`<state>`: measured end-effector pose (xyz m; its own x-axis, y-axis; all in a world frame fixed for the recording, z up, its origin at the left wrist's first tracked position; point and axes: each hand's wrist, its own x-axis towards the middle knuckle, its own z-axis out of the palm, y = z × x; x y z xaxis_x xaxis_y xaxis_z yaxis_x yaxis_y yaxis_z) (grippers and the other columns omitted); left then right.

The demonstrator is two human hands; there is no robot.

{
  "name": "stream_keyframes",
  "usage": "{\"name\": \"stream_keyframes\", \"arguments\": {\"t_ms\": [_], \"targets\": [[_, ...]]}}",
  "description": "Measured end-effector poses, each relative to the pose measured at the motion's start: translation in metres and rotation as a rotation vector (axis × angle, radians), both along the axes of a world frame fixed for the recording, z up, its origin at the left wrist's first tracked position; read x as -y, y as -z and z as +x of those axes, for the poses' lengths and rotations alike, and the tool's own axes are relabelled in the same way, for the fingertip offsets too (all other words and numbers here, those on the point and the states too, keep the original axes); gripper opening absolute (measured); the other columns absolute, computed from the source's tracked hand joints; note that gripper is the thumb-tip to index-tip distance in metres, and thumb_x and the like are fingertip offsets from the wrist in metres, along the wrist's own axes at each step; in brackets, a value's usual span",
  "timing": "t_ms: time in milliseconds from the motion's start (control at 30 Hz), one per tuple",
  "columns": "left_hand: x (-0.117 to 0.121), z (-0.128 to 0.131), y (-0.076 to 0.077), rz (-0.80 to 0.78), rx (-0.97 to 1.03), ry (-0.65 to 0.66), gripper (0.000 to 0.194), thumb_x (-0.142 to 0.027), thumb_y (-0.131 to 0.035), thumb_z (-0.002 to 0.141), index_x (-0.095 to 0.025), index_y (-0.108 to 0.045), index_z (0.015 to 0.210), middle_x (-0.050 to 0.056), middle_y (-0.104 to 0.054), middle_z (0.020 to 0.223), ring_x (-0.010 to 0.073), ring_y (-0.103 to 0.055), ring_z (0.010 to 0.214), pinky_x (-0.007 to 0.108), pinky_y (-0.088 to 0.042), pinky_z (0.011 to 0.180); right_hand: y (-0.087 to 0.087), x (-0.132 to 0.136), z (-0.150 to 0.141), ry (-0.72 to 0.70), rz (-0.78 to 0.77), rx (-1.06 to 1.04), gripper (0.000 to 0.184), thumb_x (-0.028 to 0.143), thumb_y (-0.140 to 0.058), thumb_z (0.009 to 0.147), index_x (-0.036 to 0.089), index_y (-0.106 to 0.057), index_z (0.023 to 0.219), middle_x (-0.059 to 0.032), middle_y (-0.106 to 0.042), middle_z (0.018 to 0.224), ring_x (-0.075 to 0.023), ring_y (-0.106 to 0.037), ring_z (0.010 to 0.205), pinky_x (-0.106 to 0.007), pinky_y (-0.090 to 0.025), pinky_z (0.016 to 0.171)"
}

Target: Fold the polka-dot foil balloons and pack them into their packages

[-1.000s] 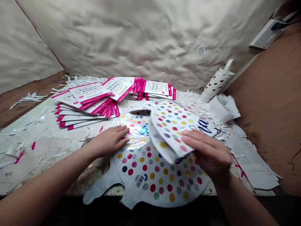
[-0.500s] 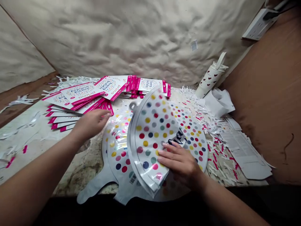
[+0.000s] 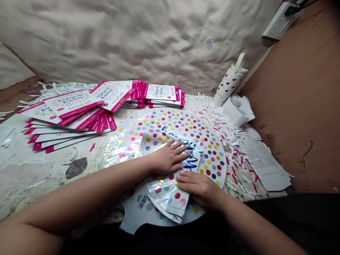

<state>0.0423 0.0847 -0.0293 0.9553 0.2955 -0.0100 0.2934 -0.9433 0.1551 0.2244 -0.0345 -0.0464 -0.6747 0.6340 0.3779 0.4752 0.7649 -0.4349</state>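
A folded foil balloon (image 3: 166, 196), white with coloured dots and blue lettering, lies on top of flat round foil balloons (image 3: 212, 156) of the same pattern. My left hand (image 3: 168, 157) presses flat on the folded balloon's upper part, fingers stretched over the lettering. Just below it, my right hand (image 3: 200, 186) rests on the balloon's right folded edge, palm down with fingers extended. Neither hand is wrapped round anything. A grey-white balloon neck (image 3: 132, 217) sticks out toward the front table edge, beside a barcode.
Stacked white-and-pink printed packets (image 3: 74, 106) fan out at the back left, with more packets (image 3: 162, 92) at the back centre. A white tumbler with hearts (image 3: 228, 85) stands back right beside crumpled paper (image 3: 236, 109). Paper scraps (image 3: 239, 166) and cards (image 3: 265, 166) lie right.
My left hand has moved right from beside the packets onto the balloon. The raised folded flap now lies flat. My right hand stays on its edge. The view has shifted slightly.
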Motion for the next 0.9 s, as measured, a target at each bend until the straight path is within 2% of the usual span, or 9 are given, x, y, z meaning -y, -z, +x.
{"name": "stream_keyframes", "arguments": {"t_ms": [100,200,300,367,433,500,667,800,900], "targets": [[-0.003,0.008,0.001,-0.007,-0.013,-0.088,0.061,-0.059,-0.035,0.086,-0.03,-0.031,0.139,0.014,-0.022,0.149,0.0401,-0.021,0.133,0.065,-0.019,0.097,0.004,0.008,0.003,0.012,0.023,0.022,0.028,0.013,-0.045,0.088,0.015,-0.063,0.109,-0.0081,-0.065,0.114,-0.0177,-0.054,0.115,-0.036,-0.039,0.103],[-0.01,0.026,0.001,0.038,0.016,-0.175,0.061,-0.064,-0.036,0.082,-0.034,-0.038,0.135,0.015,-0.024,0.148,0.0428,-0.02,0.132,0.067,-0.018,0.095,0.006,0.011,0.006,-0.009,-0.022,0.043,0.03,0.012,-0.044,0.087,0.016,-0.062,0.11,-0.008,-0.064,0.115,-0.0174,-0.05,0.119,-0.037,-0.035,0.106],[-0.015,0.046,-0.001,0.079,0.023,-0.28,0.056,-0.059,-0.037,0.085,-0.031,-0.044,0.132,0.014,-0.024,0.148,0.043,-0.014,0.134,0.07,-0.013,0.095,0.005,0.014,0.01,0.007,-0.033,0.047,0.03,0.012,-0.044,0.087,0.017,-0.062,0.111,-0.0086,-0.063,0.117,-0.0186,-0.048,0.121,-0.039,-0.035,0.105],[-0.015,0.051,-0.003,0.092,0.021,-0.285,0.051,-0.049,-0.037,0.088,-0.027,-0.041,0.134,0.012,-0.022,0.149,0.0395,-0.011,0.136,0.067,-0.01,0.099,0.003,0.018,0.012,0.074,0.005,0.026,0.029,0.013,-0.044,0.087,0.016,-0.061,0.111,-0.0121,-0.062,0.118,-0.02,-0.05,0.119,-0.038,-0.041,0.1],[-0.011,0.045,-0.004,0.061,0.017,-0.192,0.05,-0.037,-0.033,0.092,-0.022,-0.033,0.139,0.01,-0.022,0.15,0.0313,-0.012,0.138,0.057,-0.011,0.106,0.003,0.023,0.014,0.165,0.039,-0.015,0.029,0.01,-0.043,0.086,0.013,-0.06,0.11,-0.0155,-0.061,0.114,-0.0196,-0.054,0.114,-0.035,-0.048,0.092],[-0.003,0.032,-0.002,-0.008,-0.009,-0.134,0.051,-0.034,-0.029,0.093,-0.017,-0.027,0.141,0.009,-0.024,0.149,0.0261,-0.016,0.137,0.048,-0.015,0.108,0.003,0.027,0.015,0.204,0.07,-0.052,0.028,0.006,-0.042,0.083,0.012,-0.059,0.105,-0.0155,-0.063,0.108,-0.0189,-0.056,0.109,-0.033,-0.051,0.088],[0.018,-0.001,0.002,-0.08,-0.082,-0.402,0.057,-0.043,-0.023,0.093,-0.015,-0.023,0.143,0.01,-0.018,0.15,0.032,-0.013,0.137,0.055,-0.015,0.106,0.005,0.032,0.013,0.176,0.194,-0.049,0.027,0.008,-0.045,0.084,0.014,-0.061,0.105,-0.0116,-0.069,0.102,-0.0209,-0.058,0.109,-0.043,-0.045,0.095],[0.026,-0.007,0.0,-0.121,-0.123,-0.432,0.06,-0.047,-0.025,0.092,-0.015,-0.021,0.143,0.01,-0.014,0.151,0.031,-0.009,0.138,0.052,-0.015,0.107,-0.003,0.029,0.015,0.2,-0.12,-0.109,0.033,0.009,-0.041,0.086,0.02,-0.06,0.11,-0.0073,-0.068,0.108,-0.0171,-0.06,0.106,-0.042,-0.039,0.1],[0.026,-0.014,0.002,-0.123,-0.148,-0.429,0.062,-0.048,-0.026,0.092,-0.015,-0.021,0.143,0.011,-0.013,0.151,0.0303,-0.007,0.138,0.05,-0.014,0.108,-0.016,0.016,0.014,0.359,-0.408,-0.174,0.024,0.022,-0.04,0.089,0.02,-0.063,0.097,-0.0044,-0.07,0.089,-0.0167,-0.065,0.083,-0.033,-0.049,0.081]]}}
